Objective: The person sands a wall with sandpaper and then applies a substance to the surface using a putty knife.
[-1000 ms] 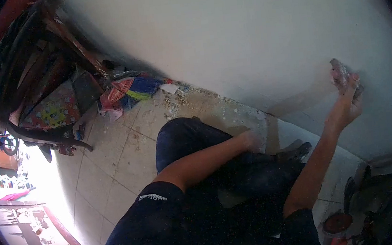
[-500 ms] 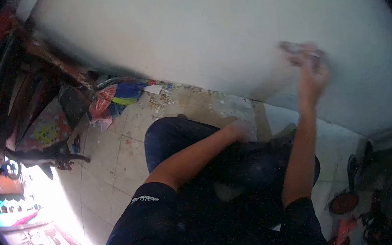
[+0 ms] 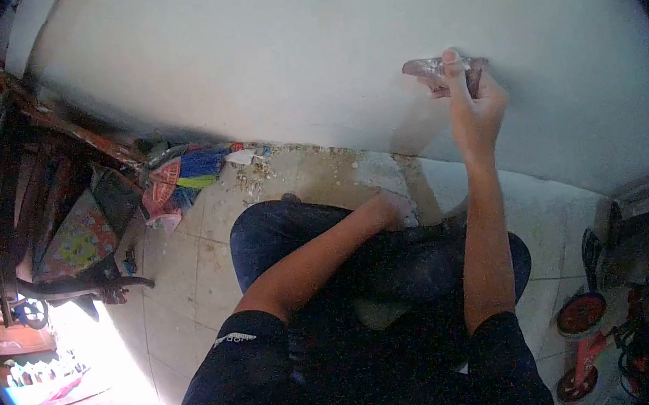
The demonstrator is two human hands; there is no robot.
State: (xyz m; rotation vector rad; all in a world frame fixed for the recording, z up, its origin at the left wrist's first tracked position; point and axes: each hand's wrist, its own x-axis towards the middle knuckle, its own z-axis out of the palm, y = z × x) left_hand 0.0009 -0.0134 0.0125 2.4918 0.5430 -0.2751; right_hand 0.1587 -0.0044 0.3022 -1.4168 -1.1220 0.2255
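Pale plastered wall (image 3: 309,54) filled most of the view, meeting a tiled floor (image 3: 189,264) littered with chips and dust along its foot. Nearest the camera, the person squatted in dark clothes, knees drawn up. The left hand (image 3: 395,209) rested low by the knee, close to the floor; whether its fingers were curled or slack could not be told, and nothing showed in it. The right arm reached up and forward, and the right hand (image 3: 474,104) pressed a small worn abrasive pad (image 3: 437,72) flat against the wall, fingers (image 3: 452,70) closed over it with one laid straight along its back. Farther left, a heap of coloured cloth and bags (image 3: 187,173) lay at the wall's foot beside stacked dark furniture (image 3: 39,201). To the right stood a red-wheeled toy (image 3: 583,333). Judged from this pose, the thin pad could slide out from under the fingers if pressure fell unevenly, scraping knuckles on the plaster. The loose grit underfoot could also let a foot slip while the person leaned in.
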